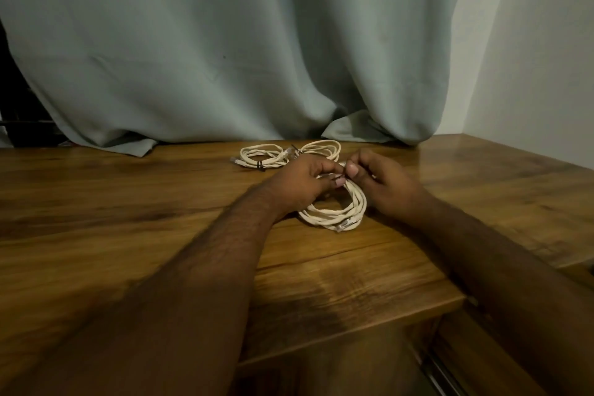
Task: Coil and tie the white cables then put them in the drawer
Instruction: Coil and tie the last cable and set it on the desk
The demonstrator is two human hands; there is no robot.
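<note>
On the wooden desk (128, 202) before the grey curtain (193, 42), left hand (299, 183) and right hand (382, 183) pinch what looks like a dark tie (337, 175) on the white cable coil (337, 212), two coils (289, 154) lying behind: tying now, cinching next.

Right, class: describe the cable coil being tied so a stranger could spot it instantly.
Start at the wooden tabletop below the grey-green curtain. Nearest the viewer lies a white cable coil, pinched at its far side by both hands. Unlike the two coils behind, it is being handled.

A home room: wooden desk (128, 219), grey-green curtain (225, 42), plain white wall (530, 58).
</note>
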